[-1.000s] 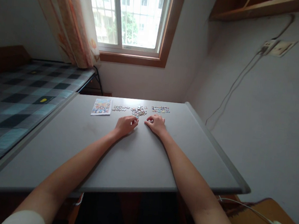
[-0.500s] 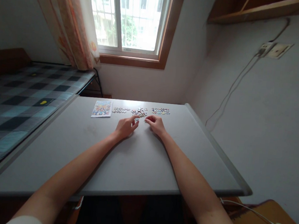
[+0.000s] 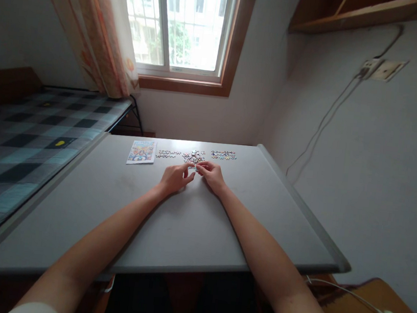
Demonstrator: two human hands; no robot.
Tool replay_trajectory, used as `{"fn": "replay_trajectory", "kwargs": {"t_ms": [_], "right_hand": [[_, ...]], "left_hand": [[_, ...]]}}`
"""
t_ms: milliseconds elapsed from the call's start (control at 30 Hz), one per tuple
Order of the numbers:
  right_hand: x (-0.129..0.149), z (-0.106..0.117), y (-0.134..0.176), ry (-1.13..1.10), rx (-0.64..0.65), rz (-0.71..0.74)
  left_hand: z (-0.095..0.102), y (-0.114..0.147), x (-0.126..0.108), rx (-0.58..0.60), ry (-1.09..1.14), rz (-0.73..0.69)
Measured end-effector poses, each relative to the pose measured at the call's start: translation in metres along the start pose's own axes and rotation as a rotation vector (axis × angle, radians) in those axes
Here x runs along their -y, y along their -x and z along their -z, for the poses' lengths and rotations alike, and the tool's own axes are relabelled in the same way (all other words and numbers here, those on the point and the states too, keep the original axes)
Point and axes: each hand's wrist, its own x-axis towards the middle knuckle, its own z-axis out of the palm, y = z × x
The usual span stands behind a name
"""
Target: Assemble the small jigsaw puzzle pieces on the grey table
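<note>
My left hand (image 3: pixel 174 177) rests on the table with its thumb and forefinger apart. The forefinger tip touches or hovers just over a few joined-looking puzzle pieces (image 3: pixel 191 167); which of the two I cannot tell. Close beside it, my right hand (image 3: pixel 212 175) pinches a small jigsaw puzzle piece (image 3: pixel 197 169) between thumb and fingers, mostly hidden by the fingertips. Right behind both hands lies a loose heap of puzzle pieces (image 3: pixel 193 157). Rows of pieces (image 3: pixel 168 153) are laid out left of the heap, and another group (image 3: pixel 224 155) is to its right.
A printed picture sheet (image 3: pixel 141 152) lies at the table's back left. The grey-white table (image 3: pixel 201 229) has raised side edges. A checked bed (image 3: pixel 48 136) stands on the left. A wall with cables (image 3: pixel 322 123) rises on the right, above a wooden stool (image 3: pixel 367 309).
My right hand has moved left with the puzzle piece, up to my left fingertips. My left hand has barely moved.
</note>
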Motion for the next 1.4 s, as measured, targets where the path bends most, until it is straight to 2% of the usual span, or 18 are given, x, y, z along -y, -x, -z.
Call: {"fn": "replay_trajectory", "kwargs": {"t_ms": [267, 533, 967, 1200, 1400], "right_hand": [[-0.001, 0.001, -0.001, 0.043, -0.004, -0.015], [0.007, 0.004, 0.002, 0.085, 0.089, -0.035], [0.008, 0.002, 0.003, 0.026, 0.094, -0.040], [0.003, 0.001, 0.001, 0.014, 0.058, -0.052], [0.004, 0.001, 0.001, 0.004, 0.066, -0.053]], "left_hand": [[0.000, -0.001, 0.001, -0.011, -0.007, -0.008], [-0.003, -0.001, 0.005, -0.001, -0.015, 0.004], [0.001, -0.001, 0.003, 0.038, -0.004, 0.004], [0.000, -0.002, 0.004, -0.034, -0.008, 0.119], [0.001, -0.002, 0.003, -0.062, -0.010, 0.155]]}}
